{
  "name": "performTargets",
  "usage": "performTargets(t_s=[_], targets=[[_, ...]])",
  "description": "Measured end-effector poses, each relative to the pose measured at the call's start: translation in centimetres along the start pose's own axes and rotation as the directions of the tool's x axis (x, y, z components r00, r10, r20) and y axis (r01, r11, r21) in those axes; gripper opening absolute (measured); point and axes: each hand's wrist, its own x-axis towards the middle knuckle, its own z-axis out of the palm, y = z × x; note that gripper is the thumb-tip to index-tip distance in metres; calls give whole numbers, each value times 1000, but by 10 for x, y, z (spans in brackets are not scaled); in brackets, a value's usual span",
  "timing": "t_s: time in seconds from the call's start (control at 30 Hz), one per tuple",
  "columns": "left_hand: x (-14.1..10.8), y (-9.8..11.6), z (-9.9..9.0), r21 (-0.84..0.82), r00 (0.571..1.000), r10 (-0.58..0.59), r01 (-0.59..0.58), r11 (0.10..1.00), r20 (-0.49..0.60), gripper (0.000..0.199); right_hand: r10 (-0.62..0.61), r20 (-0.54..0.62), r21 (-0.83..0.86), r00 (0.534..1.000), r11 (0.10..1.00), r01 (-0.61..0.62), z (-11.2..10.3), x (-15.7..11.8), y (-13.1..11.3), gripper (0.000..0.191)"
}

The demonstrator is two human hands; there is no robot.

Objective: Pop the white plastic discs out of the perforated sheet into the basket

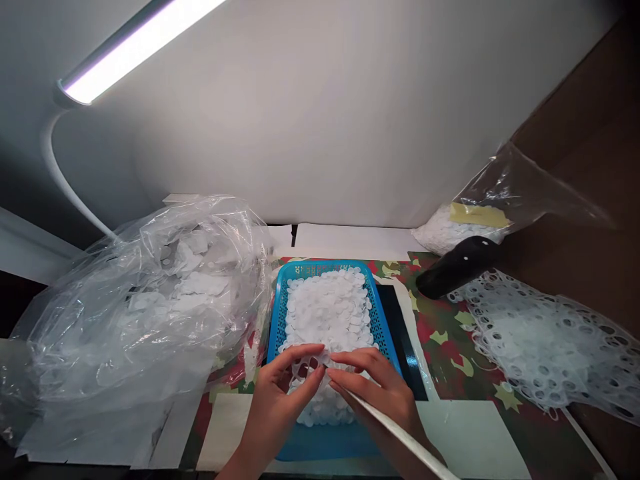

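Observation:
Over the near half of a blue plastic basket [327,448] my two hands are close together. My left hand [283,400] is closed with thumb and fingers on a thin translucent sheet with round holes [305,367]. The fingers of my right hand [377,390] are pressed together at the same sheet's right side, and a long white strip [400,433] runs from under them toward the lower right. Many small white discs [327,310] fill the basket. My fingers partly hide the sheet.
Big clear plastic bags [150,313] with white pieces lie at the left under a lit lamp [145,50]. At the right are a black handle-like object [457,267], a bag of white pieces [445,230] and a pile of perforated sheets [545,340].

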Motion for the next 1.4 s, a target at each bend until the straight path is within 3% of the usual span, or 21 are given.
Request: performTargets(t_s=[0.43,0.7,0.87,1.0,1.1,1.23,1.4], targets=[[-1,3,0,-3,1000,-21,21,1000,13,27,-148,-22,-226,989,964,139,6,-3,2,21],[-3,4,4,19,998,36,-37,999,56,30,-12,-217,-219,976,975,-37,-1,-4,0,33],[-6,5,5,11,999,-7,8,1000,-37,29,78,-379,-219,922,961,-171,-23,-2,9,37],[-7,8,7,-20,997,-27,25,999,-76,30,254,-210,-85,944,957,-277,-29,-3,8,21],[-6,9,8,-19,996,-29,27,999,-79,34,359,-105,51,927,933,-355,-22,-4,-1,14],[-6,8,8,-30,997,-26,24,999,-67,35,365,-71,169,928,922,-349,-9,-4,-11,12],[-7,8,8,-46,997,-34,31,998,-62,37,308,-23,192,951,935,-299,-4,-3,-9,14]])
